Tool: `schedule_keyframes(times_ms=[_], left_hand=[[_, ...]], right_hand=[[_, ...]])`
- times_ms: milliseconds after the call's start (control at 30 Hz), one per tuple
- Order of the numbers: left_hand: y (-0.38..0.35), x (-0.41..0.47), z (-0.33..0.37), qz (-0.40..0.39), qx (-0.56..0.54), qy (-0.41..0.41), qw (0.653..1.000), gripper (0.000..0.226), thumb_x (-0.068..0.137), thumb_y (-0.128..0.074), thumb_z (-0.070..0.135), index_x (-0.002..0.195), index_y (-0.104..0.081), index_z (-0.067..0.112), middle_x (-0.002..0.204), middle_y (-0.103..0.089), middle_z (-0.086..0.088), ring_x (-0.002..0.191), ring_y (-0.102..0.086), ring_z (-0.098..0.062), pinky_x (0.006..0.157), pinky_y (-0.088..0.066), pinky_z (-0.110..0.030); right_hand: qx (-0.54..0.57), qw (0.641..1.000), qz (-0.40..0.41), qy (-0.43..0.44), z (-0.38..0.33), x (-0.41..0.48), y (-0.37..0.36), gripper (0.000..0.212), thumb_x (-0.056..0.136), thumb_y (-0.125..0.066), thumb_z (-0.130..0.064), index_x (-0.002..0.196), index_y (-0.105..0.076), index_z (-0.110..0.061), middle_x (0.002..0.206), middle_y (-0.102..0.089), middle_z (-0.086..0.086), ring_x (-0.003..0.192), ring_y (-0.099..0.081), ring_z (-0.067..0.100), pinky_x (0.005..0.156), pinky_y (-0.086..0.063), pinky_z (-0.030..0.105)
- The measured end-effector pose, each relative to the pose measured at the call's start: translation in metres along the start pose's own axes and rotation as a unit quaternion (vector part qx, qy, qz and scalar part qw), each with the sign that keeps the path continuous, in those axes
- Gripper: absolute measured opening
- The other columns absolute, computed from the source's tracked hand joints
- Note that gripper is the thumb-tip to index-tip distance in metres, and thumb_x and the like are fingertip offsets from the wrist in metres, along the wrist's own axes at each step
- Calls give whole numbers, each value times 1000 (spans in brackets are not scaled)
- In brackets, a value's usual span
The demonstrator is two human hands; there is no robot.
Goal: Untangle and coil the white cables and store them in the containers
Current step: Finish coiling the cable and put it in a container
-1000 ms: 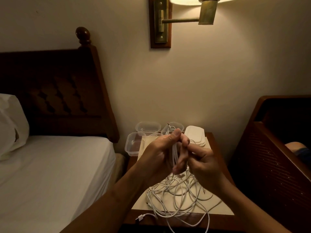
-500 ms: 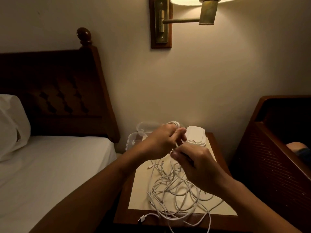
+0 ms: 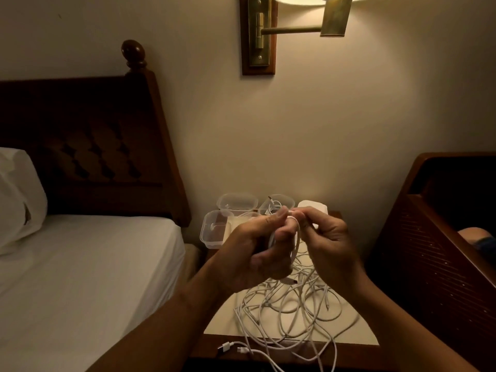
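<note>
My left grip [image 3: 252, 253] clamps upright loops of white cable [image 3: 298, 238], my right grip [image 3: 330, 242] pinches their top, the tangle [image 3: 290, 312] lying below.

White cables [image 3: 290, 312] lie in a loose tangle across the middle and near edge of the worktop [image 3: 359, 336]. Two plugs [image 3: 226, 347] sit at the near left edge, and some strands hang over it. One loop [image 3: 297, 237] rises from the pile, gripped by the left hand [image 3: 252, 256] and pinched by the right hand [image 3: 328, 242]. Three clear containers [image 3: 213, 233] crowd the far left corner. The rightmost container [image 3: 284, 201] holds a cable.
</note>
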State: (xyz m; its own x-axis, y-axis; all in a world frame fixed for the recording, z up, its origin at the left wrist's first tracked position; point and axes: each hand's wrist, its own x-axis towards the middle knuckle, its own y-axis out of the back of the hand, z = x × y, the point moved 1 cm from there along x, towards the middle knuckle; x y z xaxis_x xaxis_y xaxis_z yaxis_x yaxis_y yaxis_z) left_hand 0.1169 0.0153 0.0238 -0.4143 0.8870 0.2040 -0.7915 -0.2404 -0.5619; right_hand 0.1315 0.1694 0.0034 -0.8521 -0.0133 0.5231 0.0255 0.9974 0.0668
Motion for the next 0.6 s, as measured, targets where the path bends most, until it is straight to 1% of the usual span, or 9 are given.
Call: schedule_keyframes(times_ms=[67,133,167,233,300,400,533,567,600], left_hand=[[-3,3,-2,30,-32,-51,998,40,110,-30,35,85,-51,11,44,-36,0,36,-29,-12,45,-35,-21],[-4,7,0,88,-24,-96,991,41,111,-32,34,87,-54,9,49,-50,-4,38,-43,-12,50,-42,-22],[-4,8,2,116,-11,-111,987,40,110,-34,33,88,-56,9,55,-58,-7,44,-53,-14,55,-47,-24],[-4,12,6,161,29,-122,979,38,108,-38,34,91,-59,7,75,-70,-16,65,-70,-24,68,-58,-32],[-2,15,11,202,142,-118,962,39,106,-39,34,99,-57,1,94,-74,-24,85,-74,-35,80,-61,-40],[5,21,12,263,360,-101,889,39,110,-39,25,105,-57,-9,100,-74,-25,93,-75,-35,86,-61,-43],[12,23,15,246,659,0,710,38,109,-45,29,89,-65,4,80,-67,-6,71,-67,-20,69,-56,-42],[14,22,17,226,681,35,695,40,109,-44,31,86,-64,5,78,-65,-6,67,-66,-22,65,-55,-42],[14,20,18,205,671,63,710,44,110,-41,34,87,-63,5,76,-66,-8,64,-66,-23,62,-54,-41]], right_hand=[[3,999,-13,-33,2,-6,-7,27,103,-49,-2,98,-73,-14,84,-71,-4,83,-64,7,73,-50,20],[-19,998,-30,-49,9,-12,-13,34,102,-48,-5,92,-73,-26,82,-69,1,79,-63,18,70,-53,29],[-36,997,-36,-65,13,-16,-14,34,102,-49,-6,90,-73,-26,82,-68,3,78,-62,22,68,-54,34],[-78,990,-56,-99,18,-24,-13,30,101,-51,-3,91,-73,-23,79,-67,0,71,-61,17,64,-54,34],[-172,977,-100,-82,19,-31,-11,27,100,-53,-4,94,-71,-23,79,-66,-7,71,-62,11,64,-56,37],[-289,947,-139,-26,14,-37,-8,18,100,-57,-15,110,-70,-23,92,-66,-16,82,-63,7,70,-54,29],[-310,943,-116,36,-6,-30,4,9,98,-62,-18,97,-70,-21,86,-67,-12,74,-63,7,61,-51,24],[-309,943,-111,55,-11,-28,8,9,97,-63,-19,94,-71,-21,83,-66,-12,72,-62,7,59,-49,21],[-310,942,-103,75,-15,-25,12,8,96,-65,-19,92,-71,-19,80,-66,-13,70,-61,6,57,-47,19]])
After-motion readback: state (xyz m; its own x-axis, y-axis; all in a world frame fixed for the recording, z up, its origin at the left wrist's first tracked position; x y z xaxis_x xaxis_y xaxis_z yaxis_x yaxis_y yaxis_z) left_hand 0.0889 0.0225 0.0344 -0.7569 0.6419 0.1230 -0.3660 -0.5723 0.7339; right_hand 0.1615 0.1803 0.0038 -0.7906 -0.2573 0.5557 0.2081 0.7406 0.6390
